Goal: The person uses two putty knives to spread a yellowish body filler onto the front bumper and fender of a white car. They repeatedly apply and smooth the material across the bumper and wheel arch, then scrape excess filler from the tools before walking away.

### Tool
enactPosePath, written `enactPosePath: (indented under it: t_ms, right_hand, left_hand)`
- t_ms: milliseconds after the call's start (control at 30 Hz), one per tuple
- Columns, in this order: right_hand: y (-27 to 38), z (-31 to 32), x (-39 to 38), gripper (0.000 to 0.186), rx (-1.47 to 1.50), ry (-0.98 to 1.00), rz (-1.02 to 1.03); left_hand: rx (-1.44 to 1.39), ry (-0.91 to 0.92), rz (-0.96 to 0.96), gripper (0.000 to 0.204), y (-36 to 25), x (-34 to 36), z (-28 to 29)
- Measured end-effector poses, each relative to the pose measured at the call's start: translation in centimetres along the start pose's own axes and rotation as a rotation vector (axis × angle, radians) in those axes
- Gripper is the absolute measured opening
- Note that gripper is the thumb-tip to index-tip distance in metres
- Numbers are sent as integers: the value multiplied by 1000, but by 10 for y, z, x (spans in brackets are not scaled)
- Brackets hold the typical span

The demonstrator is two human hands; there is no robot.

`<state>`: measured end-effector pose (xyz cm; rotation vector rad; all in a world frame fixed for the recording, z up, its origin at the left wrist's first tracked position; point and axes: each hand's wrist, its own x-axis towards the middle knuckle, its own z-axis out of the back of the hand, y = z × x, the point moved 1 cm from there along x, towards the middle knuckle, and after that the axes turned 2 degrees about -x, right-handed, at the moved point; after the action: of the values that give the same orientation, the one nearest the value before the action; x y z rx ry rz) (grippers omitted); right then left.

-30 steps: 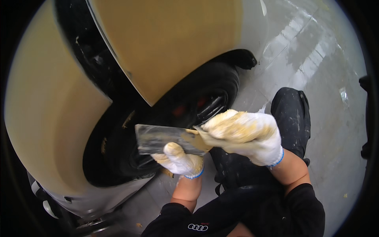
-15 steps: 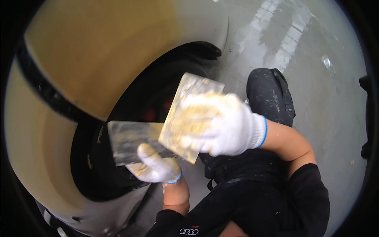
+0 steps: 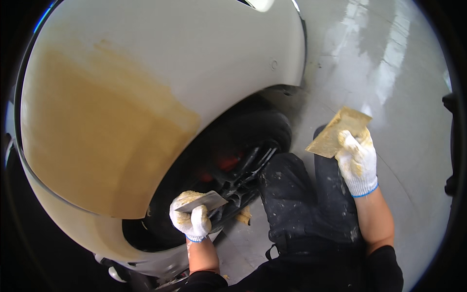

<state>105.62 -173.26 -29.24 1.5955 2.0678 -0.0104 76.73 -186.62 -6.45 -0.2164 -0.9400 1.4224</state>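
Left hand (image 3: 190, 217) grips my grey plate (image 3: 210, 198), lower centre; right hand (image 3: 357, 158), my tan spreader (image 3: 334, 132): likely light, stiff, best edge-held.

A car body workshop, by its look — tan-smeared fender (image 3: 141, 97), flat scrapers (image 3: 327, 136), spattered trousers (image 3: 292, 199).
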Motion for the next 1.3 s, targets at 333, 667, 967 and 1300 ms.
enactPosePath:
  t_ms: [333,667,967,1300]
  right_hand:
    - [-30,9,56,32,101,-26,-142]
    - [5,-106,83,26,-765,395,813]
    - [19,-218,80,54,-1076,449,1270]
    - [14,-245,71,49,-992,528,1183]
  left_hand:
    - [558,306,-6,10,-13,46,0]
    - [620,395,53,7,-3,44,10]
    - [575,365,-106,15,7,38,12]
    - [564,330,-103,17,7,39,8]
